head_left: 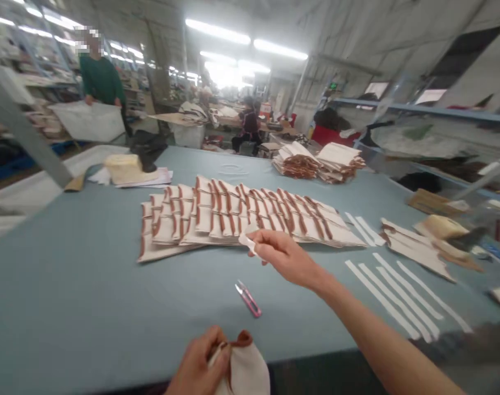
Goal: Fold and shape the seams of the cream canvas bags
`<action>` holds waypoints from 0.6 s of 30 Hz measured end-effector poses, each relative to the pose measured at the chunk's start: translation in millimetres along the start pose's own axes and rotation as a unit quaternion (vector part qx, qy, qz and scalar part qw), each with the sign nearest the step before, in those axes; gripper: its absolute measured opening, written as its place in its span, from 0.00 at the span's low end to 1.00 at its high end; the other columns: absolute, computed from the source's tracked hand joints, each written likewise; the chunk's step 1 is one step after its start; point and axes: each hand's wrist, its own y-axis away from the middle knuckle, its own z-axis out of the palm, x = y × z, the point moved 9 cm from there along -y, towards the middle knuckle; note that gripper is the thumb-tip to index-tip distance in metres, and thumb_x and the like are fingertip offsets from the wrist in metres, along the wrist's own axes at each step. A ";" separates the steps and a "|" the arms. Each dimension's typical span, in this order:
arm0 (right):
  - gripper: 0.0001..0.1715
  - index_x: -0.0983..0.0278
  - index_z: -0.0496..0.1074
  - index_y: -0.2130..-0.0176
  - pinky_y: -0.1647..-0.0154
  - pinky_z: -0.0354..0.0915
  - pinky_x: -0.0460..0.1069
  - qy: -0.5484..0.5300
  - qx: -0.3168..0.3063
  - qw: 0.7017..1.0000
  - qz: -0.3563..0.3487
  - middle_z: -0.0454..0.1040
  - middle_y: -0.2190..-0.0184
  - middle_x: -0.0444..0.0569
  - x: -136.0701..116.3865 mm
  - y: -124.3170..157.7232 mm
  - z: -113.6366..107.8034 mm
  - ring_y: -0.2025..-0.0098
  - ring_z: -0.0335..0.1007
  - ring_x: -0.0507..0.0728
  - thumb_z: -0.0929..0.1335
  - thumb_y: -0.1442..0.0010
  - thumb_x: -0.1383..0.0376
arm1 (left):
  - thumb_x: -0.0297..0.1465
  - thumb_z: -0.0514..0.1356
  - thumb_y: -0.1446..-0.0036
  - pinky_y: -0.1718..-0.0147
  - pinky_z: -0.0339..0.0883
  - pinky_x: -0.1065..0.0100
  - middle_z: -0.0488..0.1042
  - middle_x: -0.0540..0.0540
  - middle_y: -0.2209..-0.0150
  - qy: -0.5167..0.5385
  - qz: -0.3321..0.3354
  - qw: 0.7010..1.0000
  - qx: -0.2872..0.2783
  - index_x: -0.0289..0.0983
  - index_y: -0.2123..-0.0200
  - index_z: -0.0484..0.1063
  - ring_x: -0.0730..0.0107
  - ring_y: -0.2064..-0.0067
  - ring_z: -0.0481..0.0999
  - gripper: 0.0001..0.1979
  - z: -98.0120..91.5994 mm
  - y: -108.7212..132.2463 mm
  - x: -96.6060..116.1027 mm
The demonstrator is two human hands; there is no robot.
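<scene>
The left hand [197, 364] clenches its fingers [217, 351] on a cream canvas pouch with brown trim [247, 370] at the blue-grey worktop [68, 274] edge; the right hand [285, 257] pinches a narrow white strip [247, 243] (pink-handled thread snips [248, 299] lie just below).

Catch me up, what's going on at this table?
A person is working at a long blue-grey table. Their left hand grips the brown-trimmed edge of a cream cloth piece at the near edge, while their right hand holds a small white scrap just in front of overlapping rows of trimmed pieces. Pink snips lie between the hands, with white strips off to the right. Beyond the table, a co-worker holds a white sheet.
</scene>
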 end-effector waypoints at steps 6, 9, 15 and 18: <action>0.10 0.61 0.74 0.61 0.44 0.71 0.53 0.323 -0.123 0.924 -0.163 0.78 0.41 0.55 -12.0 27.4 162.3 0.42 0.73 0.61 0.64 0.37 0.72 | 0.41 0.59 0.42 0.67 0.61 0.67 0.72 0.50 0.73 0.103 -0.026 0.994 0.016 0.39 0.72 0.67 0.64 0.68 0.69 0.13 -17.2 37.9 -24.7; 0.11 0.63 0.76 0.61 0.47 0.72 0.54 0.377 -0.185 0.894 -0.157 0.79 0.44 0.56 17.9 39.5 206.3 0.45 0.74 0.62 0.65 0.38 0.74 | 0.46 0.58 0.42 0.71 0.57 0.68 0.65 0.53 0.77 0.148 -0.038 0.987 0.042 0.39 0.73 0.65 0.68 0.73 0.63 0.17 -33.5 51.9 -48.8; 0.12 0.65 0.77 0.61 0.45 0.70 0.57 0.424 -0.193 0.881 -0.087 0.79 0.45 0.58 54.5 60.5 203.5 0.44 0.73 0.64 0.64 0.34 0.75 | 0.51 0.61 0.44 0.73 0.52 0.70 0.60 0.55 0.79 0.196 -0.046 0.977 0.065 0.39 0.76 0.64 0.71 0.75 0.57 0.22 -51.1 66.0 -73.5; 0.09 0.63 0.77 0.62 0.44 0.69 0.56 0.435 -0.184 0.880 -0.042 0.79 0.44 0.55 58.9 68.0 187.4 0.45 0.74 0.63 0.67 0.36 0.72 | 0.53 0.61 0.45 0.73 0.51 0.70 0.61 0.55 0.80 0.213 -0.048 0.974 0.061 0.39 0.76 0.64 0.71 0.75 0.57 0.24 -52.3 67.5 -75.8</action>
